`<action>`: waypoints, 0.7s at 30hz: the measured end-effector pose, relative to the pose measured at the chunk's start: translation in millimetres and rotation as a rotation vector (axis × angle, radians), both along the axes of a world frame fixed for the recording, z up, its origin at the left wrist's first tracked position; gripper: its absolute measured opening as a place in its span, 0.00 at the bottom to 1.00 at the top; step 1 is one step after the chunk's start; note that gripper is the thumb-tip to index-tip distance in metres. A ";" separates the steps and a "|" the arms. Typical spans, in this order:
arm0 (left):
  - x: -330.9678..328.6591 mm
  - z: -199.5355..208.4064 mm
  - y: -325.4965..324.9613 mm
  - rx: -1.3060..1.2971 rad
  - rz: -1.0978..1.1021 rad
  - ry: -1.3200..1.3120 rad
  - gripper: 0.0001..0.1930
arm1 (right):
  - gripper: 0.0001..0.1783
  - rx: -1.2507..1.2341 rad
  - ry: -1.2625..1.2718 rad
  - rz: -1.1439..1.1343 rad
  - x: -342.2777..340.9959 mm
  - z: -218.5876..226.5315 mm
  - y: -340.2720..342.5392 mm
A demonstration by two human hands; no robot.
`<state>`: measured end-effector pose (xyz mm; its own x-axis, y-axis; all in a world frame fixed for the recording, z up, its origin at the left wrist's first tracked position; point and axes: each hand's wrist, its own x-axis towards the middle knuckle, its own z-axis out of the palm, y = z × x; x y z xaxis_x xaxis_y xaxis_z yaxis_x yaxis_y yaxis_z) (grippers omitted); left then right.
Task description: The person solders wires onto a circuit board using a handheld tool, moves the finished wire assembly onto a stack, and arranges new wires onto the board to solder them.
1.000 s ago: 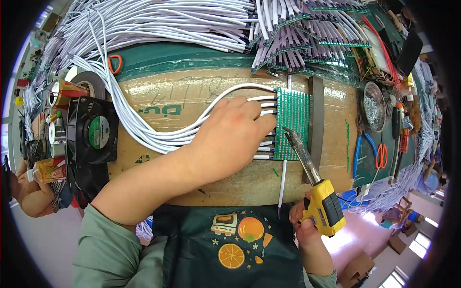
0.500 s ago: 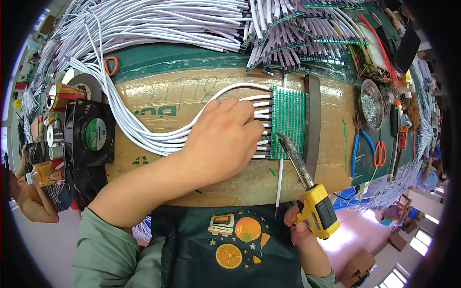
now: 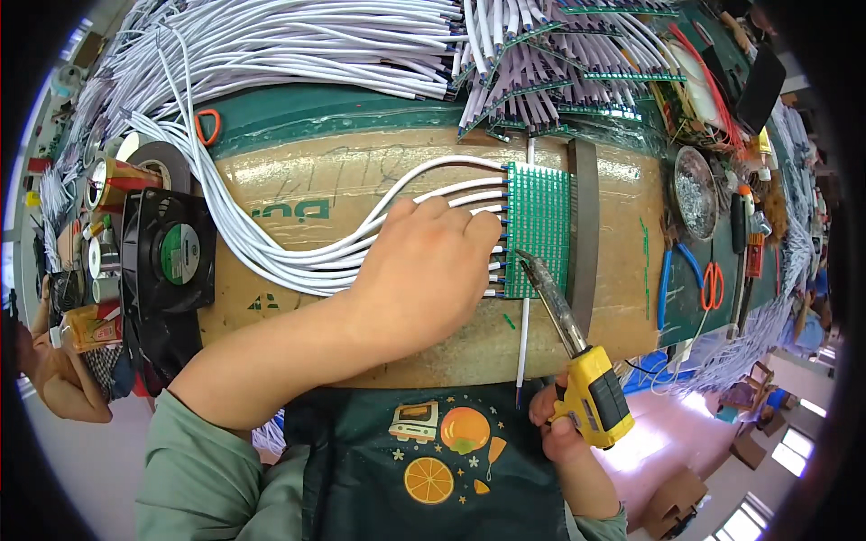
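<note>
Head view, lower right of centre: the right hand [image 3: 561, 438] has its fingers wrapped round a yellow-and-black tool [image 3: 597, 398], whose dark tip lies over the green board [image 3: 544, 203] at centre right. Mid-frame, the left hand [image 3: 424, 266] curls its fingers closed over white wires [image 3: 298, 270] beside the board's left edge; which ones it grips is hidden. At right, a round metal bowl [image 3: 695, 198] holds many small silvery bits. Heaped white cables [image 3: 334, 50] fill the top left.
</note>
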<state>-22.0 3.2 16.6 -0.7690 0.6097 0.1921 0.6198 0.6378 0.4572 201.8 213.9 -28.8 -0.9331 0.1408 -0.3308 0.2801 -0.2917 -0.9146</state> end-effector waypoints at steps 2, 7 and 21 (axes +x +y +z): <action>-0.6 0.6 -0.6 -0.042 -0.006 0.005 0.05 | 0.40 -0.110 -0.008 -0.032 -4.4 4.4 -4.7; -1.2 -5.2 -2.6 -0.004 -0.012 0.038 0.04 | 0.39 -0.025 0.000 0.013 -1.9 0.5 0.9; 0.3 -5.7 1.9 0.048 0.010 0.082 0.05 | 0.27 0.114 0.135 0.116 1.1 -11.3 5.8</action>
<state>-21.6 5.1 10.9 -0.7555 0.5907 0.2833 0.6501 0.6226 0.4356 202.9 219.7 -40.1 -0.9800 0.0596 -0.1897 0.1784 -0.1575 -0.9713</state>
